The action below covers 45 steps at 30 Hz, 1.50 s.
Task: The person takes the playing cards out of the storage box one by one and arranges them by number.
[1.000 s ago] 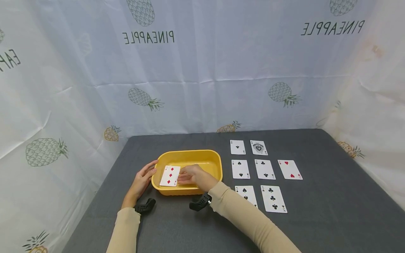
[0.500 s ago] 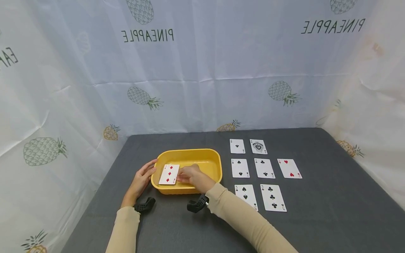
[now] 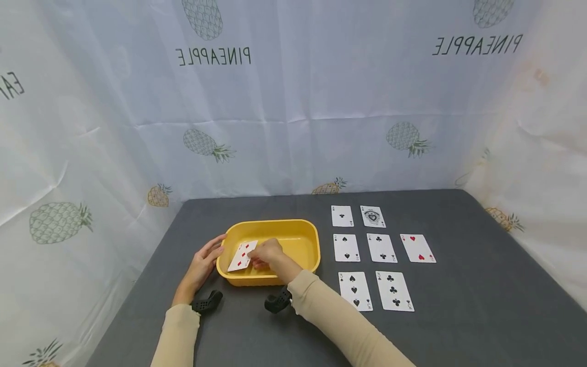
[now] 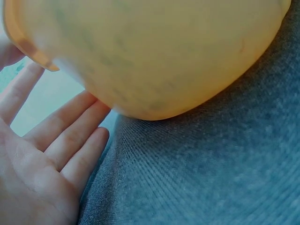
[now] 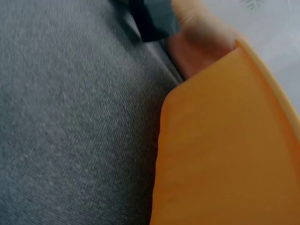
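In the head view my right hand (image 3: 269,253) reaches into a yellow tray (image 3: 314,262). Its thumb and fingers pinch the right edge of a playing card (image 3: 241,256), the three of diamonds, which tilts up inside the tray's left part. My left hand (image 3: 202,266) rests against the tray's left end. The left wrist view shows that hand (image 4: 56,150) with fairly straight fingers touching the outer wall of the tray (image 4: 150,61). In the right wrist view the tray wall (image 5: 229,150) hides my right hand.
Right of the tray lie several face-up playing cards in rows, among them the three of spades (image 3: 355,291), three of clubs (image 3: 394,291) and two of hearts (image 3: 418,248). The table (image 3: 477,285) is dark grey. A white pineapple-print curtain (image 3: 293,153) stands behind it.
My right fingers have closed on the three of diamonds' right edge and tilted the card, which lay flatter before. The left hand stays at the tray's end.
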Available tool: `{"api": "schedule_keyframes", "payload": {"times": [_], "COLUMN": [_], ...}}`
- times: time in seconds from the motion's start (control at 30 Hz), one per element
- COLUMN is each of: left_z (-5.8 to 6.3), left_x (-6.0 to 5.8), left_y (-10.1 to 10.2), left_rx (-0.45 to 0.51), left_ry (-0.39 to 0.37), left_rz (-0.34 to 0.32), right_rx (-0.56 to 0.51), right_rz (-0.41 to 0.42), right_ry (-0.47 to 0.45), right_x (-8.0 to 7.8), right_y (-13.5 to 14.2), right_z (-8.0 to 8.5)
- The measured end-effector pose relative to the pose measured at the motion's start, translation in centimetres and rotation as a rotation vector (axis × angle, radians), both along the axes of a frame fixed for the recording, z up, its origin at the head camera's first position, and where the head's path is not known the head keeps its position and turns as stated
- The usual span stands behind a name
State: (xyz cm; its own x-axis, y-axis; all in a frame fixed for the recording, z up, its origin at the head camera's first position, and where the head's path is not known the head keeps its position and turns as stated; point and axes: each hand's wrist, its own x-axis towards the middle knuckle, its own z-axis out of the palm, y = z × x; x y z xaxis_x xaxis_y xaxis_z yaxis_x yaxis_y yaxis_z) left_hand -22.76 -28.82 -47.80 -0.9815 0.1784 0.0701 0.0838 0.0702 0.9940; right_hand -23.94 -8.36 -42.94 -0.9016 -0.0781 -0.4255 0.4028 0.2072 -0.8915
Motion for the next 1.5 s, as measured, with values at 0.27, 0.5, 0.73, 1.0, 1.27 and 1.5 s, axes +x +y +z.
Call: {"api": "schedule_keyframes", "payload": {"times": [0.27,0.5,0.73,1.0,1.27,1.5], "left_z": [-0.3,-0.2,-0.2,-0.1,0.0,-0.1], "left_x": [0.5,0.5,0.5,0.3,0.1,-0.1], "left_y": [-0.2,-0.2,-0.3,-0.3,-0.1,-0.1], "left_rx": [-0.030,-0.018,-0.030,-0.016,-0.024,-0.020], "left_ry": [-0.011,-0.009,-0.005,-0.002,-0.002,-0.001], "left_rz": [0.018,0.012,0.018,0.017,0.011,0.015], "right_rx": [-0.013,0.004,0.192,0.227,0.107,0.027], "right_rz": [0.002,-0.023,-0.030,-0.013,-0.042,-0.017], "right_ry": [-0.016,-0.038,-0.032,-0.026,-0.023,0.031], "right_x": [0.3,0.0,-0.4,-0.5,0.2,1.0], "right_y": [-0.3,-0.6,-0.5,-0.2,0.7,1.6], "right_z": [-0.4,-0.7,-0.7,-0.6,0.0,0.7]}}
